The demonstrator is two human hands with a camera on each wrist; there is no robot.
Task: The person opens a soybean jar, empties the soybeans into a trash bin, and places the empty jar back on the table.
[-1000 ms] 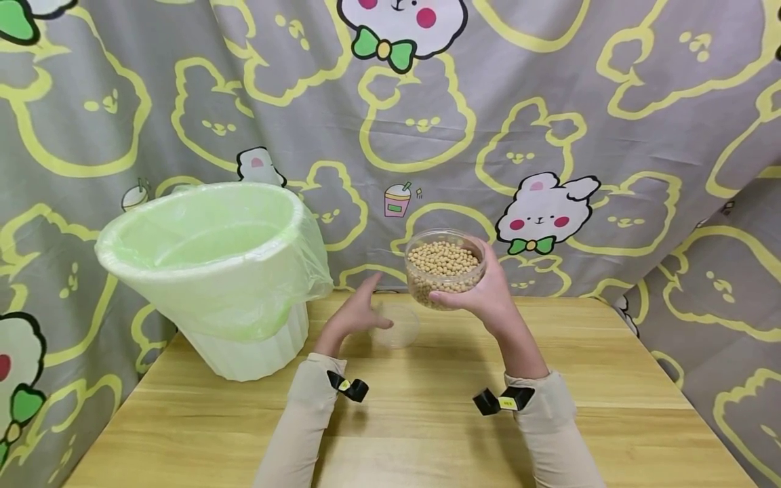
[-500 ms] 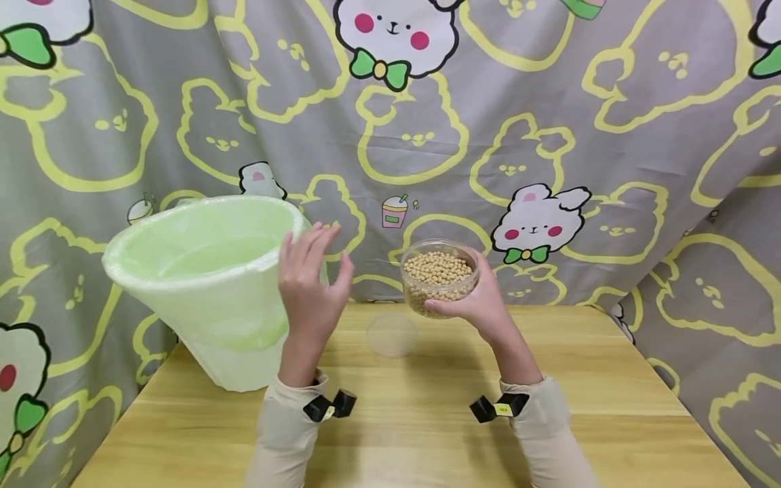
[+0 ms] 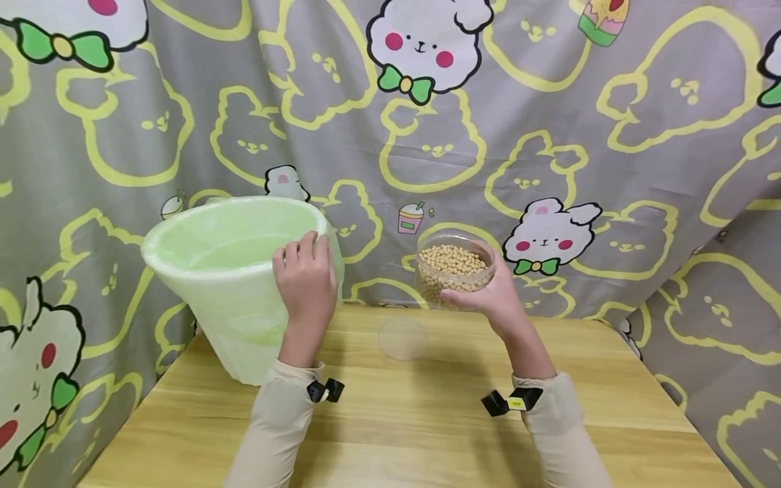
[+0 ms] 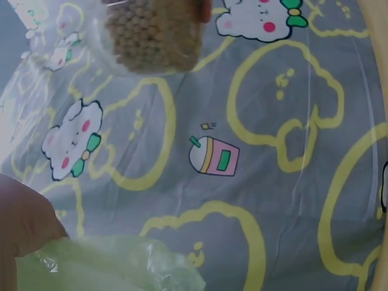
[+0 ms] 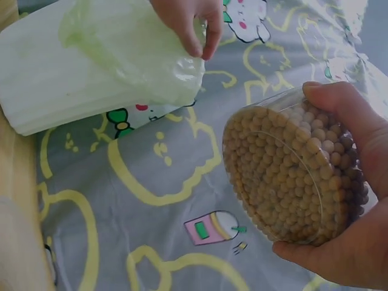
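Observation:
A white bin lined with a pale green bag stands tilted at the table's back left. My left hand grips its near right rim, fingers curled over the edge, also seen in the right wrist view. My right hand holds a clear round tub full of soybeans upright above the table, right of the bin; the right wrist view shows the tub from below with fingers wrapped round it. The tub's clear lid lies flat on the table between my hands.
The wooden table runs to the front and right. A grey curtain with yellow rabbit outlines hangs close behind and wraps both sides. The bag's loose edge shows in the left wrist view.
My left hand rose from beside the lid on the table to the bin's rim and took hold of it. The tub of beans stayed about where it was.

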